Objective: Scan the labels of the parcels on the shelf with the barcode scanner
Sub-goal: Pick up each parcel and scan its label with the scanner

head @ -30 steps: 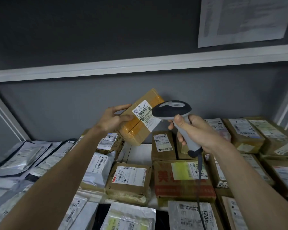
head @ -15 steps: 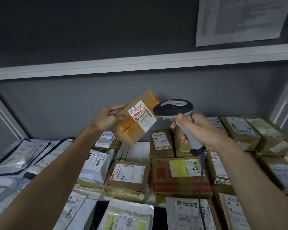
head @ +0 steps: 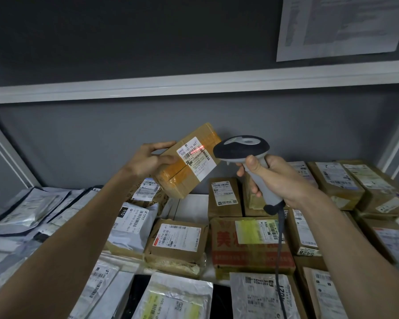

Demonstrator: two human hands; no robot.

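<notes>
My left hand (head: pixel 148 161) grips a small brown cardboard parcel (head: pixel 182 178) taped in yellow and holds it tilted above the shelf. Its white label (head: pixel 195 157) faces the scanner, and a red scan line lies across the label's upper barcode. My right hand (head: pixel 279 178) is wrapped round the grey handle of the barcode scanner (head: pixel 242 147), whose dark head sits just right of the parcel, almost touching it. The scanner's cable (head: pixel 279 245) hangs down over the parcels below.
The shelf holds many labelled parcels: cardboard boxes (head: pixel 225 196) at centre and right, a red-printed carton (head: pixel 251 246), grey and white mailer bags (head: pixel 28 208) at left and front. A white shelf beam (head: pixel 194 85) runs overhead. A printed sheet (head: pixel 341 24) hangs upper right.
The parcel has shifted slightly left and lower, turning its label toward the scanner. A red scan line has come on across the label. The scanner stays close beside it.
</notes>
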